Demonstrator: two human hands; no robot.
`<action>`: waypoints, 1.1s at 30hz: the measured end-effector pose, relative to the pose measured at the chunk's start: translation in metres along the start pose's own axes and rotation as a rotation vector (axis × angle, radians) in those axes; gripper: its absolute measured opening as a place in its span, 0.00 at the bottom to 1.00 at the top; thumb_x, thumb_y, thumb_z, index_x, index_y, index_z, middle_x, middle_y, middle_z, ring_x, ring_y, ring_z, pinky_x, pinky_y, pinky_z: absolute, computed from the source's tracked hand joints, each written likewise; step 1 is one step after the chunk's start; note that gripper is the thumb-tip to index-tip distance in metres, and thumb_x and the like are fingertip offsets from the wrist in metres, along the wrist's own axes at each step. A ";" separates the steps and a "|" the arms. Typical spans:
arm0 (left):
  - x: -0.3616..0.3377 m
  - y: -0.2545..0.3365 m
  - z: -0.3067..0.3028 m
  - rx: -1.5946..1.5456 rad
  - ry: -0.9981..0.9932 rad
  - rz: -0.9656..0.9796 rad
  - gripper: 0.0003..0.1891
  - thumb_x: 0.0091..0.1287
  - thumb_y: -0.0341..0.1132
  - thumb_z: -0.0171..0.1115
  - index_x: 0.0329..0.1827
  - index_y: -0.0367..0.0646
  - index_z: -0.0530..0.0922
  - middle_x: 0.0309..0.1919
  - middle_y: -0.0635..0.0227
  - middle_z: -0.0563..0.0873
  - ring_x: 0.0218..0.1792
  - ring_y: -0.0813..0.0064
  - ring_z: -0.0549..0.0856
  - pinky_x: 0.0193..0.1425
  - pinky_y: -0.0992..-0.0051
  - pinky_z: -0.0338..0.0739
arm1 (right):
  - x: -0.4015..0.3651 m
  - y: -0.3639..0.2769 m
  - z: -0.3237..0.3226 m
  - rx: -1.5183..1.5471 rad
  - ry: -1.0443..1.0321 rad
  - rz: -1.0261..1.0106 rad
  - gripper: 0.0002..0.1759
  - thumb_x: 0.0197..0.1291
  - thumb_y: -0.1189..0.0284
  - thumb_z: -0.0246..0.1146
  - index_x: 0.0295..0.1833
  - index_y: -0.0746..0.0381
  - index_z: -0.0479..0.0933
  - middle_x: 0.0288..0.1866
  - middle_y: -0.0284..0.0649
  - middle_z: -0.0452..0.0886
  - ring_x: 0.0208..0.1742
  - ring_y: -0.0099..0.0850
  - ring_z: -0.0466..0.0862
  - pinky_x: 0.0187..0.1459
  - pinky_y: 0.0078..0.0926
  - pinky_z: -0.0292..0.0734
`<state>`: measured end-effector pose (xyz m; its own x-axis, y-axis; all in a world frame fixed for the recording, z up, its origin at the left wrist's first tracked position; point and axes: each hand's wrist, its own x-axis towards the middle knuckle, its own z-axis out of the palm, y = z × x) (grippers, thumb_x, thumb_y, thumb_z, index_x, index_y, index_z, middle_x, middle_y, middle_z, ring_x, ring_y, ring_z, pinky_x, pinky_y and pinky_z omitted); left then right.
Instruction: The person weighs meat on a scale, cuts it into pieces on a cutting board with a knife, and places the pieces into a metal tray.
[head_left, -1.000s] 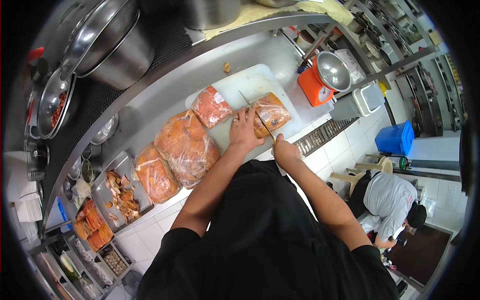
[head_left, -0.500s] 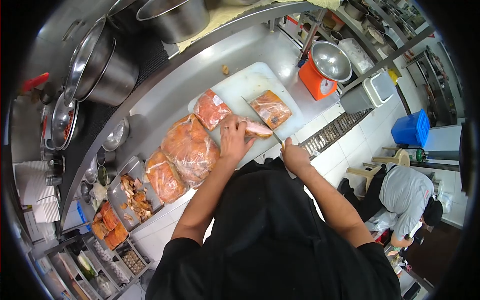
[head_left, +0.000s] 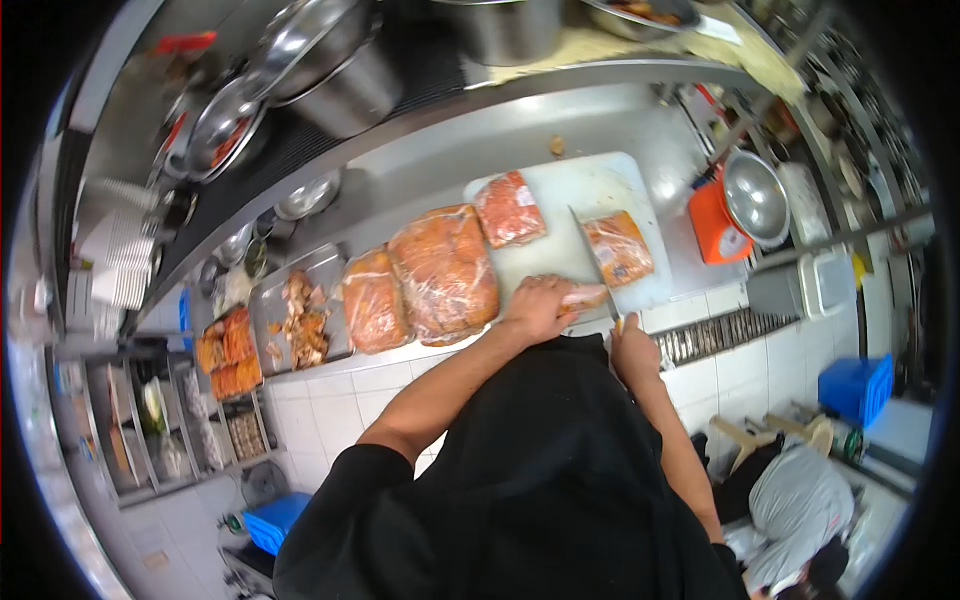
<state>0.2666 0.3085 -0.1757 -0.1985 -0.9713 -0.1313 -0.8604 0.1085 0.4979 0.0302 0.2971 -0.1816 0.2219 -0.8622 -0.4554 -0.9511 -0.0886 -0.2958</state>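
Head view, looking down: the right hand [head_left: 632,350] is closed round a knife [head_left: 596,268], its long blade running away from the body, tip toward the back of the counter [head_left: 440,168] (slightly leftward). The left hand [head_left: 535,308] clasps a wrapped orange piece [head_left: 587,296] lying crosswise at the near edge of the white cutting board [head_left: 585,185], beside the blade.

Left hand [head_left: 537,308], right hand [head_left: 632,350], both clenched

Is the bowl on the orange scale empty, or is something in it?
Empty. The steel bowl on the orange scale shows only bare, shiny metal inside, with nothing lying in it.
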 end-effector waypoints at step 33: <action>-0.302 -0.340 -0.032 0.318 1.063 -1.159 0.24 0.73 0.47 0.65 0.63 0.37 0.84 0.56 0.45 0.89 0.57 0.47 0.89 0.61 0.55 0.82 | 0.013 0.010 0.000 -0.131 0.074 -0.084 0.33 0.74 0.57 0.63 0.71 0.72 0.69 0.42 0.66 0.87 0.45 0.63 0.89 0.47 0.58 0.83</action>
<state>0.6339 0.5578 -0.2778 0.8835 -0.2415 0.4014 -0.3920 -0.8503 0.3512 0.0232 0.2851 -0.1903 0.2895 -0.8831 -0.3691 -0.9510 -0.2218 -0.2154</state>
